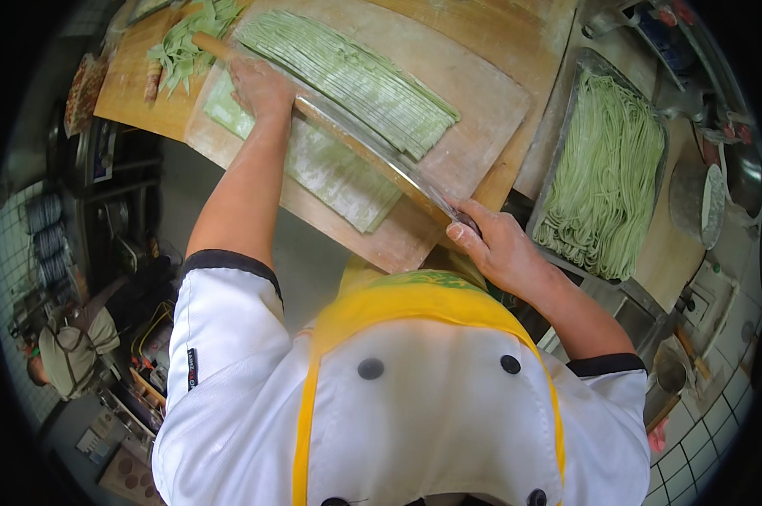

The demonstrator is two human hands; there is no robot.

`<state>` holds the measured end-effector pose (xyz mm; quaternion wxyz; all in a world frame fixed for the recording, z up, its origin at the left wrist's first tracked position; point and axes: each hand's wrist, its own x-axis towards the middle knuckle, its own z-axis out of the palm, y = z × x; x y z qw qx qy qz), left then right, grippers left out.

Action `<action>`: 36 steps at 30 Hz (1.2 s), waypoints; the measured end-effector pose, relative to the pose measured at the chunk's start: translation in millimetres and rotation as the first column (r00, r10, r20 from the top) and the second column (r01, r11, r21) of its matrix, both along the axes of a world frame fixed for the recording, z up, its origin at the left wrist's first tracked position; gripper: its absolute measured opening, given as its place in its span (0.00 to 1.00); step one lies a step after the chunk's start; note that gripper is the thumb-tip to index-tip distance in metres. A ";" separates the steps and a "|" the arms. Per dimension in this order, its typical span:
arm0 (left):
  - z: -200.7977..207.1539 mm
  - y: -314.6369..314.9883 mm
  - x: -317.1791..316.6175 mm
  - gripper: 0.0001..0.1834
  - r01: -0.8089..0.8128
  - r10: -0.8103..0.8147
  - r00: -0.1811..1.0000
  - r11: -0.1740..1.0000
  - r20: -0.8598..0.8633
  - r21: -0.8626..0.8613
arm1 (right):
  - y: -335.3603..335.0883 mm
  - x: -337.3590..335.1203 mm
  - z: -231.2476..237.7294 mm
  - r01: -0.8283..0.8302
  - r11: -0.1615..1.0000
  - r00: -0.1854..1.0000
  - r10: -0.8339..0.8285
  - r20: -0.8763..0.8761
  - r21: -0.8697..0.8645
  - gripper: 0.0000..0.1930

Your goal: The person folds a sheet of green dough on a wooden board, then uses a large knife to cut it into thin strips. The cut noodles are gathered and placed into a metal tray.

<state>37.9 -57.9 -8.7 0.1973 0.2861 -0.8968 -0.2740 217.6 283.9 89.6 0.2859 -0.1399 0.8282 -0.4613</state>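
A folded green dough sheet lies across a floured board (491, 110). Its far part (347, 76) is cut into many thin parallel strips, while the near part (343, 181) is uncut and dusted with flour. A long knife (381, 156) runs diagonally between the two parts. My right hand (499, 249) is closed around its dark handle at the near right end. My left hand (263, 88) is closed over a wooden rod (210, 45) that runs in line with the blade, resting on the dough. The left fingertips are partly hidden.
On the right stands a metal tray (541, 190) full of green noodles (605, 169). Loose green dough strips (197, 38) lie at the table's far left. Metal pots (697, 202) stand beyond the tray. A bent-over person (69, 354) is at the far left.
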 end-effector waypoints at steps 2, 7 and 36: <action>0.9 1.2 -0.1 0.28 -0.009 0.009 1.000 1.000 -0.002 -0.009 | 2.0 -0.9 -2.0 -0.003 1.000 0.999 0.003 0.039 0.001 0.20; 4.9 2.6 1.1 0.29 0.004 -0.006 1.000 0.998 -0.021 -0.069 | 6.9 -4.2 -4.8 -0.026 0.999 0.999 0.027 0.037 -0.022 0.21; 1.6 10.5 1.2 0.27 -0.052 0.048 0.996 0.998 -0.080 -0.044 | -76.4 -77.6 -42.8 -0.044 0.994 0.999 0.047 0.027 -0.102 0.24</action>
